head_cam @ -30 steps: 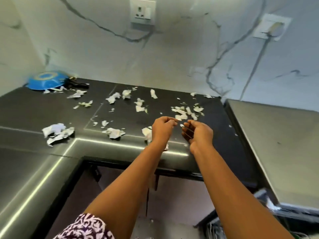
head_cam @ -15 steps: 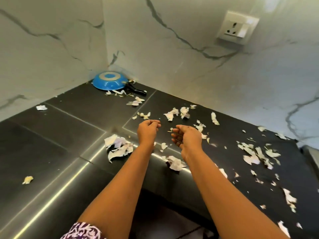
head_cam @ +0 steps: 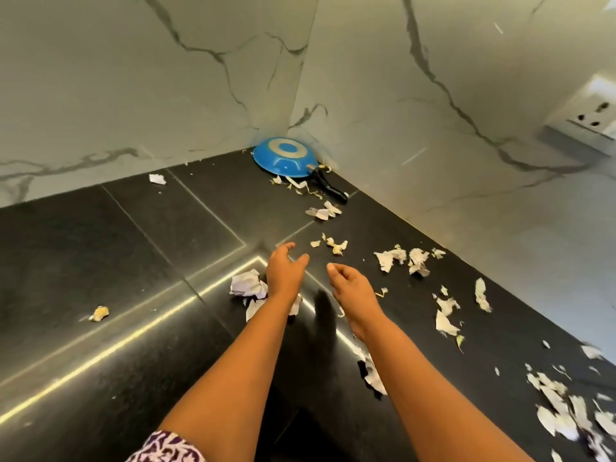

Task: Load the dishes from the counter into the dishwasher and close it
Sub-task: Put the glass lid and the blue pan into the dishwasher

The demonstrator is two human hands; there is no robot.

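Note:
A blue frying pan (head_cam: pixel 285 157) lies upside down in the far corner of the black counter (head_cam: pixel 100 261), its black handle (head_cam: pixel 328 185) pointing toward me and to the right. My left hand (head_cam: pixel 284 270) hovers over the counter's middle with fingers spread and nothing in it. Beside it, my right hand (head_cam: pixel 351 288) is loosely curled, thumb and fingers apart, also holding nothing. Both hands are well short of the pan. No dishwasher shows in this view.
Torn scraps of white paper (head_cam: pixel 398 258) litter the counter, thickest along the right side, with a crumpled wad (head_cam: pixel 246 284) just left of my left wrist. Marble walls meet behind the pan. A wall socket (head_cam: pixel 591 120) sits at the right.
The view has swung left, bringing the corner and pan toward the centre. Both hands have opened from loose fists and reached farther over the counter toward the pan.

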